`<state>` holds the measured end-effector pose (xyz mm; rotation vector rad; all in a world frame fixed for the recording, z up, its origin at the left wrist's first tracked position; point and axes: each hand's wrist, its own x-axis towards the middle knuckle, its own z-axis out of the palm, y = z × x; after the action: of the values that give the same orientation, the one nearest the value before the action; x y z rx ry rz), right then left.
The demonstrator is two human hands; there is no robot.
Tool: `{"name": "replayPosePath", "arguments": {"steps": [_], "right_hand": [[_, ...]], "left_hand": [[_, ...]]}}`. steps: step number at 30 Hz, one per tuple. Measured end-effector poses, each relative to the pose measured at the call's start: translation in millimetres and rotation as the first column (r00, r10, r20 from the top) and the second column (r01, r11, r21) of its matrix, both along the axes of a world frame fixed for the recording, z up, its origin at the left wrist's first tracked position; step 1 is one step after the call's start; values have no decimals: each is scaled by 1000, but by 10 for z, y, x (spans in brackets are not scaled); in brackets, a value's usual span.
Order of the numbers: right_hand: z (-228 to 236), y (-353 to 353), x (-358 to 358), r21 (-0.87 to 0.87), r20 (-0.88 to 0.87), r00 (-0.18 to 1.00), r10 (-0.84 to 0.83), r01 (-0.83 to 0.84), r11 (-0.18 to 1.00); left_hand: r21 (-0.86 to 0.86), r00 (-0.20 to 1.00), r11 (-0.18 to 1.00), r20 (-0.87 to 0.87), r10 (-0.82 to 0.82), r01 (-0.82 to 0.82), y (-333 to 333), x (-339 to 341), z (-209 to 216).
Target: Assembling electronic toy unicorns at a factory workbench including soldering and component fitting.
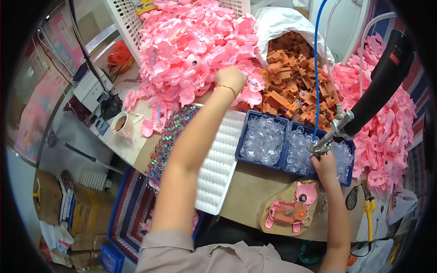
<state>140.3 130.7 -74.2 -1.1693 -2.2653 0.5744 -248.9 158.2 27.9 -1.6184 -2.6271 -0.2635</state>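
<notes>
My left hand [231, 78], with a thin bracelet at its wrist, is at the front edge of a big heap of pink plastic shell parts [182, 50]. Its fingers are turned away, so any grip is hidden. Over the blue bins [282, 167] of small clear plastic parts [264, 139] is my right hand [324, 163], just below a hanging metal tool head [321, 146]; its fingertips are hidden. In front of the bins, a pink animal-shaped half shell [306, 193] lies in a tan holder [267, 214], with an orange box-like part [291, 212] inside it.
Orange plastic parts [291, 86] spill from a white sack [277, 22]. A white ridged tray [218, 168] lies beside glittery strips [170, 136]. More pink parts [382, 132] rise at right, near a yellow screwdriver [369, 211]. At left stands a cup [122, 123]. A blue hose [316, 59] hangs down.
</notes>
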Motion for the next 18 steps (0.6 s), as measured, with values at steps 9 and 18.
{"name": "replayPosePath", "arguments": {"steps": [9,18], "right_hand": [[152,43,90,100,-234,971,-48,74,992],[261,-276,78,-552,-737,538,-410,-127,824]], "left_hand": [[452,994,886,6,112,-103,-245,-394,-934],[-42,968,996,236,84,-76,-60,-516,-686]]}}
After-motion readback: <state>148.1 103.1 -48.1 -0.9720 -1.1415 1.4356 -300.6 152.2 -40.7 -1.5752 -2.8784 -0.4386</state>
